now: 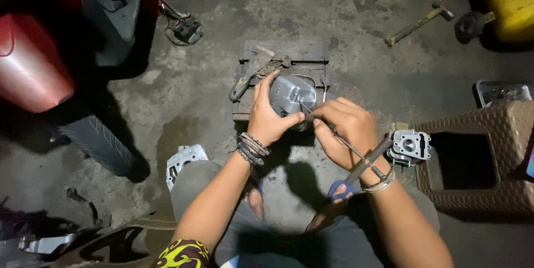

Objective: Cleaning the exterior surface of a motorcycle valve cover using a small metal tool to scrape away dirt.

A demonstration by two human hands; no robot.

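A grey metal engine cover point(290, 95) is steadied on the wooden block point(283, 51) by the left hand point(268, 117), fingers closed around its edge. At four o'clock, a screwdriver point(356, 159) is gripped by the right hand point(347, 132); careful prying at the rim seems needed next.

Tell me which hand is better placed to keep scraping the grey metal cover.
Right. The right hand already grips the thin tool, whose tip seems to meet the grey metal cover. The left hand clasps the cover's side, steadying it on the wooden block.
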